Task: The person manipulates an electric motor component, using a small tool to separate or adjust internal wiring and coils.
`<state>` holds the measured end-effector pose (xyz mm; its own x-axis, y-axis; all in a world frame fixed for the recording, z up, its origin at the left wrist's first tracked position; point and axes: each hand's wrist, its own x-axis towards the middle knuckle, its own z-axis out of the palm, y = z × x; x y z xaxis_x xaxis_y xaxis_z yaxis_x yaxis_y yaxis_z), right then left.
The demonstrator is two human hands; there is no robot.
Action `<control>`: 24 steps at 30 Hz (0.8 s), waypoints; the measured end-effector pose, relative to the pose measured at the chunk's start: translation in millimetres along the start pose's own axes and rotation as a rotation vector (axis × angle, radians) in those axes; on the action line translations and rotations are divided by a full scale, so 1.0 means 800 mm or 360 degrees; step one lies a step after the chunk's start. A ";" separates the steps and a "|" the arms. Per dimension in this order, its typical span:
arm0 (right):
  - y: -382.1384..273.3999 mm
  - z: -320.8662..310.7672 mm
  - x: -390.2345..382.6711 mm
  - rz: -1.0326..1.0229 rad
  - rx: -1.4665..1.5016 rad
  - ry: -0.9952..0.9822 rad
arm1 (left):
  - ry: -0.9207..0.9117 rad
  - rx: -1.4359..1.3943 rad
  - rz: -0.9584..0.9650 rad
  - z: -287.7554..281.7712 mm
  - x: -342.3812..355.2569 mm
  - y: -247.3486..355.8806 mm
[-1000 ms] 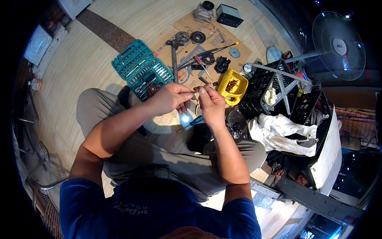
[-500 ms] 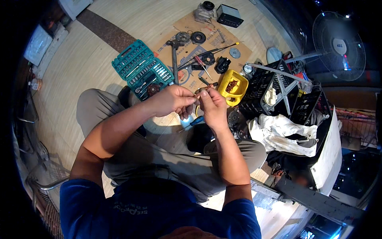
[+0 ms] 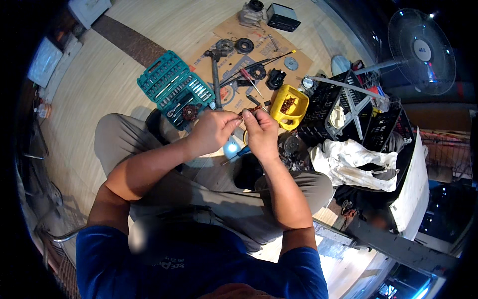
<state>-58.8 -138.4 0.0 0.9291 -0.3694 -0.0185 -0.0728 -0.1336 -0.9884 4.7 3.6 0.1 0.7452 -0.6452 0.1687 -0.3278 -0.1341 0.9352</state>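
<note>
Both of my hands meet over my crossed legs, fingertips together. My left hand (image 3: 213, 131) is closed in a pinch at one end of a small copper-coloured piece (image 3: 255, 108), which looks like copper wire. My right hand (image 3: 262, 133) grips the same piece between thumb and fingers. Most of it is hidden by the fingers. Just right of my right hand sits a yellow cut-open jug (image 3: 303, 97) with copper-coloured scraps (image 3: 288, 104) inside. A blue-handled screwdriver (image 3: 243, 151) lies below the hands.
A green socket set case (image 3: 154, 74) lies open at left. On the cardboard (image 3: 201, 59) rest a hammer (image 3: 215, 74), a red-handled screwdriver (image 3: 247, 75) and several round black parts. Black crates (image 3: 318, 107), a white cloth (image 3: 343, 167) and a fan (image 3: 423, 50) stand at right.
My hands have drawn closer together and tilted slightly, still pinching the copper-coloured piece. The whole view has shifted a little. The tools on the cardboard have not been moved.
</note>
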 end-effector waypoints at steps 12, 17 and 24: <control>0.001 -0.006 -0.001 0.0193 0.0265 -0.0064 | -0.0546 -0.1231 -0.0931 -0.013 0.013 -0.021; 0.007 -0.007 0.000 0.0259 0.0310 -0.0103 | -0.0538 -0.0990 -0.0781 -0.012 0.013 -0.017; 0.013 0.017 -0.006 0.0375 0.0421 0.0133 | 0.0109 0.0508 0.0394 -0.006 0.005 -0.013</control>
<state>-59.2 -125.6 -12.1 0.8643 -0.4371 -0.2488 -0.1749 0.2025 -0.9635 13.6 5.9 -7.6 0.6546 -0.6371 0.4069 -0.6578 -0.2147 0.7220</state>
